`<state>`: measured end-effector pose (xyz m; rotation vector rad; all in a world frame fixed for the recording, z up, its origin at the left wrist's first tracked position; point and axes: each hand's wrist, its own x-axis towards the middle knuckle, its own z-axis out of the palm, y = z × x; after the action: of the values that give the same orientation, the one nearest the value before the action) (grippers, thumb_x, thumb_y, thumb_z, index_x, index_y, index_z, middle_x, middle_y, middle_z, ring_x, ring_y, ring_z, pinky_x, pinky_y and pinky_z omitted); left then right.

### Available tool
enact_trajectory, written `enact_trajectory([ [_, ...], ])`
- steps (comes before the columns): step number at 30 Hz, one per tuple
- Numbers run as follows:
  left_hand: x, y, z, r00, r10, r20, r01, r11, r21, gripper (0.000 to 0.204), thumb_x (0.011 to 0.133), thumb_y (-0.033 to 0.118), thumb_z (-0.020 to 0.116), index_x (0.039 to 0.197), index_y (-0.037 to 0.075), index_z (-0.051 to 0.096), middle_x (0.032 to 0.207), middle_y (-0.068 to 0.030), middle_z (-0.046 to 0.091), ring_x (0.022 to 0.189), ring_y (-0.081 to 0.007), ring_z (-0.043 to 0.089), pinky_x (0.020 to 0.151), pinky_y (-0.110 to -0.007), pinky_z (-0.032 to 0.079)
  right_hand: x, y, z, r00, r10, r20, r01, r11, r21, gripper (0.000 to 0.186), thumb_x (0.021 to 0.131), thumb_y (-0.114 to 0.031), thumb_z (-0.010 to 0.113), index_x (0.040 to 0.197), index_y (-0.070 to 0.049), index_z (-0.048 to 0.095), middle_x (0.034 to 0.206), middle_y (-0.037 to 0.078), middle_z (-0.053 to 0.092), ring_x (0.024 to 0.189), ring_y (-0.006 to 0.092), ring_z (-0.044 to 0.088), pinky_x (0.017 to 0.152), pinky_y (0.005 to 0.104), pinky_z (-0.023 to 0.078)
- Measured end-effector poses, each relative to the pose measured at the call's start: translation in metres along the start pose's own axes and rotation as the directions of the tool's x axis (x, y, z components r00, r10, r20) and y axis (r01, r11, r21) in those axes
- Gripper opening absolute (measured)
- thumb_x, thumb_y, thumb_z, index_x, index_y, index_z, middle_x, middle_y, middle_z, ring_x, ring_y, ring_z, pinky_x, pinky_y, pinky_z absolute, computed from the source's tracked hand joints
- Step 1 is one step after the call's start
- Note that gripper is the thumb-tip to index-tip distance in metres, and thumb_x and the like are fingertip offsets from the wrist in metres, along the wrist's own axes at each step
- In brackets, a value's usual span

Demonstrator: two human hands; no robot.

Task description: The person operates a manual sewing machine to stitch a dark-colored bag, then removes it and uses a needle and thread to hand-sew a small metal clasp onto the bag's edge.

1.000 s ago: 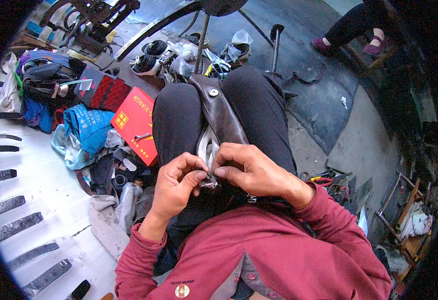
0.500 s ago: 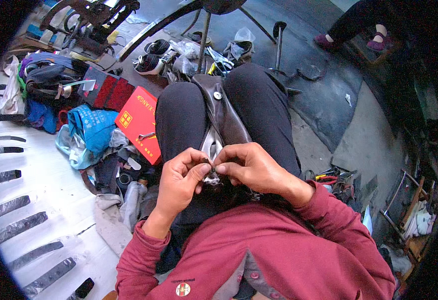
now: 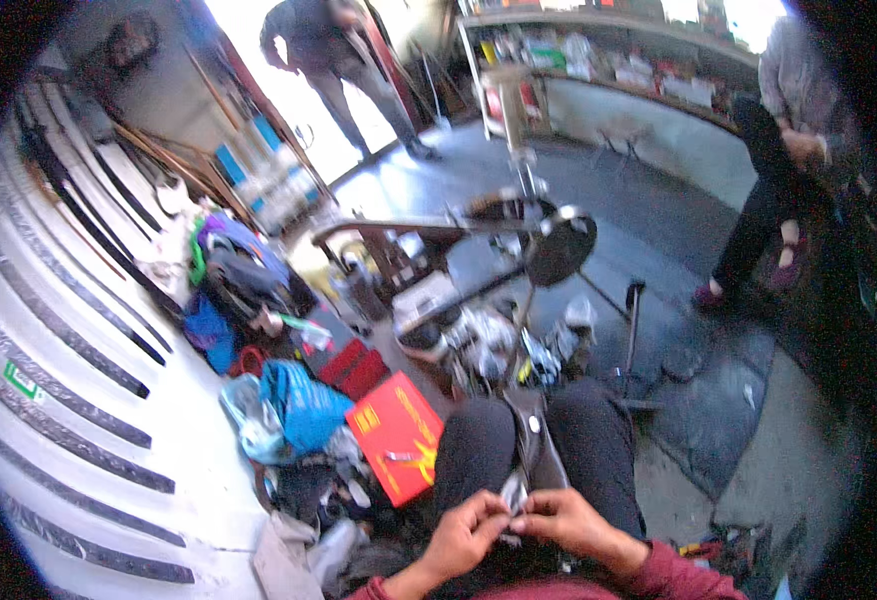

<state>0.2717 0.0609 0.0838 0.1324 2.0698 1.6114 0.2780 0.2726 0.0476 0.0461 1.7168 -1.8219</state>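
Across my lap, between my dark-trousered knees, lies a dark brown leather piece [image 3: 528, 412] with a round metal snap, perhaps a bag or strap. Its near end runs down to my hands, where a pale, shiny bit [image 3: 513, 490] shows. My left hand [image 3: 468, 530] is closed in a pinch with thumb and forefinger. My right hand [image 3: 563, 522] pinches from the other side, the fingertips of both nearly meeting. What lies between them is too small and blurred to name.
By my left knee lies a red box [image 3: 395, 440] beside a blue bag [image 3: 303, 405] and piled bags. Ahead stands a machine with a round dark disc [image 3: 560, 245]. A person [image 3: 328, 60] stands in the doorway; another [image 3: 798, 150] sits at the right. Tools [image 3: 713, 550] lie at my right.
My view has tilted up, bringing the doorway, shelf and people into sight. My hands now sit lower in the picture, still pinched together at the leather piece's near end.
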Motion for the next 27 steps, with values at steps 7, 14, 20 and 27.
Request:
enact_trajectory([
  [7,-0.015,0.024,-0.007,0.846,0.524,0.093,-0.508,0.743,0.436,0.011,0.095,0.012,0.071,0.1,0.004,0.066,0.084,-0.0125,0.069,0.076,-0.0257,0.071,0.068,-0.034,0.055,-0.002,0.014,0.005,0.994,-0.11,-0.022,0.112,0.989,0.097,0.026,0.098,-0.027,0.074,0.101,0.0,0.072,0.084,-0.003,0.066,0.079,0.0056,0.057,0.07,0.0259,0.047],
  [14,-0.022,0.043,-0.005,0.757,0.64,0.129,-0.61,0.624,0.489,0.009,0.088,0.003,0.067,0.098,0.003,0.069,0.086,-0.018,0.068,0.082,-0.0392,0.069,0.069,-0.044,0.056,-0.003,0.0,0.018,0.912,-0.397,-0.107,0.346,0.881,-0.322,0.027,0.097,-0.026,0.071,0.105,0.0,0.068,0.08,0.017,0.067,0.075,0.0223,0.065,0.068,0.0383,0.051],
  [20,-0.022,0.03,-0.005,0.677,0.71,0.197,-0.698,0.534,0.477,0.014,0.082,-0.004,0.063,0.094,0.002,0.067,0.083,-0.0169,0.066,0.077,-0.0378,0.067,0.066,-0.044,0.054,-0.026,-0.036,0.035,0.837,-0.528,-0.143,0.385,0.753,-0.533,0.021,0.091,-0.016,0.068,0.106,0.0,0.064,0.086,0.026,0.071,0.083,0.041,0.073,0.07,0.049,0.055],
  [27,-0.019,0.017,-0.007,0.631,0.756,0.171,-0.723,0.495,0.481,0.018,0.078,-0.006,0.065,0.094,0.002,0.067,0.082,-0.0166,0.066,0.078,-0.0382,0.068,0.067,-0.044,0.056,-0.024,-0.045,0.038,0.884,-0.444,-0.147,0.371,0.856,-0.36,0.021,0.095,-0.015,0.06,0.105,0.004,0.064,0.076,0.017,0.068,0.072,0.0206,0.065,0.065,0.0403,0.053],
])
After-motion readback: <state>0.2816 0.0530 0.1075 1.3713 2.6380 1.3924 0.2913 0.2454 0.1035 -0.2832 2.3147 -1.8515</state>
